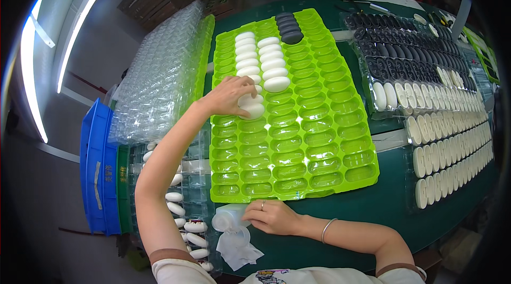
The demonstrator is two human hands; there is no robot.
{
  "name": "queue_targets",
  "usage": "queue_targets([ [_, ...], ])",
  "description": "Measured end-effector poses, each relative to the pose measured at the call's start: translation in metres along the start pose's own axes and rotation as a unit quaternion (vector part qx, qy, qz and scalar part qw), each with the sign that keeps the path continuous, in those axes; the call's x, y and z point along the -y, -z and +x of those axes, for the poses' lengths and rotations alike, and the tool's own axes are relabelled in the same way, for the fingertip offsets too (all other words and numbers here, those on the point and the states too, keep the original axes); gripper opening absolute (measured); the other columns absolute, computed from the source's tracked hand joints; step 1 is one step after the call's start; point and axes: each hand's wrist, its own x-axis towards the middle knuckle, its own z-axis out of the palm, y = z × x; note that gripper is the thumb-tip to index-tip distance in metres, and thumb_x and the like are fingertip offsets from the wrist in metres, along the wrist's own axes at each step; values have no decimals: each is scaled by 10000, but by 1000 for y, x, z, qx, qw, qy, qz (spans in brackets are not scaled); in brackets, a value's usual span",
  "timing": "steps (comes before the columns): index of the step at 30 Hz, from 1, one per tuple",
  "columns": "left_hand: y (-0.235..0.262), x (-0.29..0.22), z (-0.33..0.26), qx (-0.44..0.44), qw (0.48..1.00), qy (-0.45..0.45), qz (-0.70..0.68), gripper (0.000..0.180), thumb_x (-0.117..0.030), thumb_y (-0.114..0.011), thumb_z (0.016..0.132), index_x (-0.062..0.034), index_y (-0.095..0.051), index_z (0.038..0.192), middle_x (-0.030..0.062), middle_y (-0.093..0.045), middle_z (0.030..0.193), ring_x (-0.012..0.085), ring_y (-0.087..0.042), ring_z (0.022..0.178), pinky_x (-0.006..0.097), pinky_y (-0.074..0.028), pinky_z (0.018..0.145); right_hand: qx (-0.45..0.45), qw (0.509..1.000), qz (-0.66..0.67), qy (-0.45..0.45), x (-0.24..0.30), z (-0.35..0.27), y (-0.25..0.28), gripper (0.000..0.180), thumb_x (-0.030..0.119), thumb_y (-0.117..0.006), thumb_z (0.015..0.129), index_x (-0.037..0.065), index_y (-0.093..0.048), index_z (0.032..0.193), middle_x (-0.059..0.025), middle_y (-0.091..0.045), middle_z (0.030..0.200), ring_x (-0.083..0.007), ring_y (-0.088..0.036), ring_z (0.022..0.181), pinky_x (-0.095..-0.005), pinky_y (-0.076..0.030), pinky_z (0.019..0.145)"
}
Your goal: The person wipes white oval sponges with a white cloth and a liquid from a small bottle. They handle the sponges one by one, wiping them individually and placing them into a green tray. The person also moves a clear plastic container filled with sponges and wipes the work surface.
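My left hand (pixel 232 96) reaches over a bright green moulded tray (pixel 242 190), its thumb and fingers closed around a smooth white oval shell (pixel 253 111) in the second column. Two columns of similar white ovals (pixel 276 83) fill pockets in the upper left of the tray. Dark grey ovals (pixel 291 36) sit closely packed near its far edge. My right hand (pixel 272 218), with a ring and a bracelet, lies at the tray's near edge. Its curled fingers hold the side of a translucent plastic bottle (pixel 222 221). A crumpled white cloth (pixel 238 250) lies beside the bottle.
Clear plastic trays (pixel 154 71) stand stacked at the left, beside a blue bin (pixel 97 172). More white ovals (pixel 175 209) lie in a clear tray under my left arm. At right, trays carry rows of black pieces (pixel 394 50) and cream pieces (pixel 450 135).
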Motion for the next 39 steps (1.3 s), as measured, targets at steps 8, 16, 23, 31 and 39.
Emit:
queue_targets([
  [8, -4, 8, 7, 38, 996, -77, 10, 460, -292, -744, 628, -167, -610, 1050, 78, -476, 1181, 273, -462, 1099, 405, -377, 934, 1, 1000, -3, 4, -1, -2, 0, 128, 70, -610, 756, 79, -578, 880, -32, -577, 864, -205, -589, 740, -312, -488, 648],
  [16, -12, 2, 8, 16, 994, -107, 22, 455, -252, -739, 611, -101, -597, 1015, 101, -482, 1180, 290, -461, 1105, 399, -383, 939, -2, 1000, 0, 7, 0, -2, -1, 127, 72, -606, 760, 85, -577, 883, -30, -575, 863, -203, -590, 737, -312, -487, 647],
  [23, -15, -12, 11, 57, 997, -2, 51, 477, -233, -765, 576, -90, -588, 995, 87, -506, 1163, 296, -455, 1112, 412, -389, 926, 6, 1000, -17, 12, 0, -2, 1, 125, 75, -605, 761, 85, -577, 883, -32, -575, 862, -205, -590, 728, -313, -486, 648],
  [31, -25, -24, -11, 23, 992, 124, 1, 506, -204, -767, 619, -113, -579, 1080, 56, -520, 1168, 282, -520, 1053, 394, -437, 870, -4, 1000, -5, 18, 0, -2, -2, 127, 75, -608, 756, 83, -577, 879, -33, -578, 857, -202, -589, 713, -316, -485, 644],
  [39, 4, 17, -18, -108, 989, 73, -75, 450, -144, -750, 616, -50, -590, 1026, 109, -516, 1178, 296, -530, 1050, 368, -425, 910, 0, 1000, 2, 6, 0, -1, 1, 117, 76, -607, 755, 84, -580, 869, -28, -580, 853, -202, -587, 711, -314, -485, 640],
])
